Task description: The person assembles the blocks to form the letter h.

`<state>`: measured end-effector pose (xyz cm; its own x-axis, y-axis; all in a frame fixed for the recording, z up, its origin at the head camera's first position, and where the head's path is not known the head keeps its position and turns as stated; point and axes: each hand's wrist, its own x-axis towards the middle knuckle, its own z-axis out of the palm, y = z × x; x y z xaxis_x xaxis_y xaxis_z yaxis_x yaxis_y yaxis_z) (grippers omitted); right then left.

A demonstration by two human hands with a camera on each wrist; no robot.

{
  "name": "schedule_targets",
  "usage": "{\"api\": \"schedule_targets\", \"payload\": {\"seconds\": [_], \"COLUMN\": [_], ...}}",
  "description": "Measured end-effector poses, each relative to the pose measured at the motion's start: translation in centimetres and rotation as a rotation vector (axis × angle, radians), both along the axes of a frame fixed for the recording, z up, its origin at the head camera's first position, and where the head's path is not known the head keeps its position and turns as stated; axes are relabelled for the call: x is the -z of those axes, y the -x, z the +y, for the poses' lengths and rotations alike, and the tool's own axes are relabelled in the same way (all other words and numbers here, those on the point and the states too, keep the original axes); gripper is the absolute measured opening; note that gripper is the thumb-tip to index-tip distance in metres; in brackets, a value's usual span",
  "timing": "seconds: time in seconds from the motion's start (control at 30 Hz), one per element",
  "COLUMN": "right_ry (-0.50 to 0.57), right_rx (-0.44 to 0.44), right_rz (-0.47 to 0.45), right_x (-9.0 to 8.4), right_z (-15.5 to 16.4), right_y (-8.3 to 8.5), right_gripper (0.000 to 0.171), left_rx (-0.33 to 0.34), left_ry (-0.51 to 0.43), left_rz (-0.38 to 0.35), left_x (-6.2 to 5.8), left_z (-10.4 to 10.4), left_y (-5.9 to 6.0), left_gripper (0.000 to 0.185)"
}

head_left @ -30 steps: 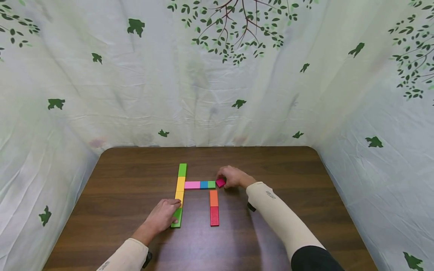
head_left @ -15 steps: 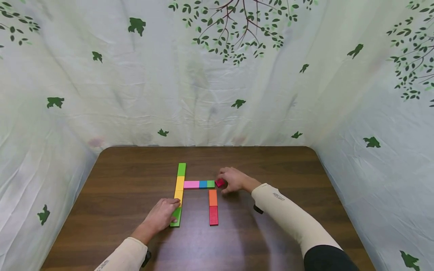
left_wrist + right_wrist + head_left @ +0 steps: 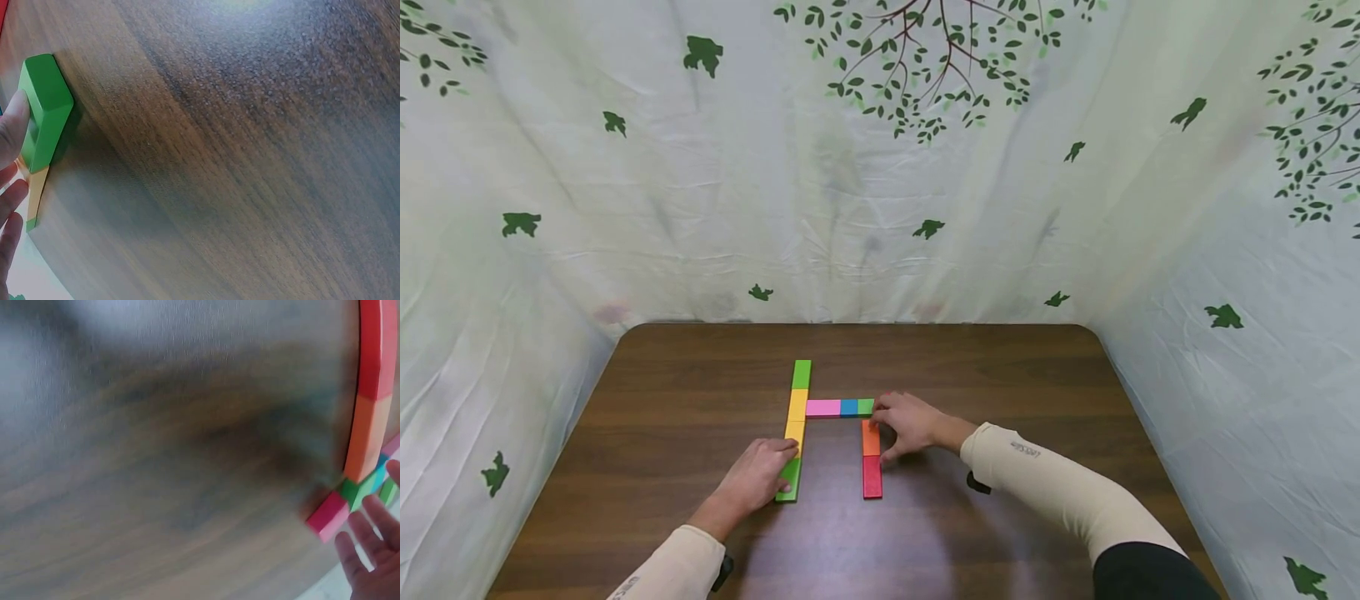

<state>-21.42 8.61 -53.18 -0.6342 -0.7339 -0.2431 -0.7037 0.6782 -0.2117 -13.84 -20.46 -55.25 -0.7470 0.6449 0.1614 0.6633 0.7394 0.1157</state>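
Note:
My left hand rests at the near end of a column of blocks, its fingertips on the near yellow block and its thumb on the near green block. In the left wrist view the thumb lies against that green block. My right hand spreads beside the orange block, fingertips near the end of the crosswise row. In the right wrist view its fingers reach out straight, near a dark pink block beside the row's green block. The head view hides the pink block.
Pink and blue blocks form the crosswise row with the green one. A red block stands in line with the orange one. Another green block tops the left column. Everything lies on a brown wooden table before a white curtain.
My right hand has let go of the dark pink block and moved nearer to me, beside the orange block. The left hand has stayed in place.

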Motion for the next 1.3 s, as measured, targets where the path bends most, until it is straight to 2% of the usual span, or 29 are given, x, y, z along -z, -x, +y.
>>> {"api": "schedule_targets", "payload": {"seconds": [0.2,0.3,0.53,0.8,1.03,1.3], "right_ry": [-0.059,-0.078,-0.132,-0.14,-0.114,-0.127], "right_rx": [0.022,0.007,-0.006,-0.018,-0.025,-0.007], "right_rz": [0.007,0.043,0.083,0.108,0.137,0.109], "right_x": [0.2,0.4,0.8,1.0,1.2,1.2], "right_z": [-0.5,-0.6,-0.9,-1.2,-1.3,-1.5], "right_y": [-1.6,-2.2,-3.0,-3.4,-3.7,-3.9], "right_gripper": [0.07,0.076,0.086,0.089,0.088,0.089], "left_rx": [0.008,0.009,-0.002,-0.022,-0.012,-0.015], "left_ry": [-0.001,-0.001,0.008,0.012,0.012,0.007], "left_rz": [-0.001,0.013,-0.009,-0.05,-0.033,-0.033], "left_x": [0.0,0.1,-0.1,-0.2,-0.1,-0.1], "left_z": [0.0,-0.1,0.0,0.0,0.0,0.0], "left_y": [0.0,0.1,0.0,-0.1,-0.1,-0.1], "left_gripper": [0.044,0.043,0.043,0.043,0.042,0.044]}}
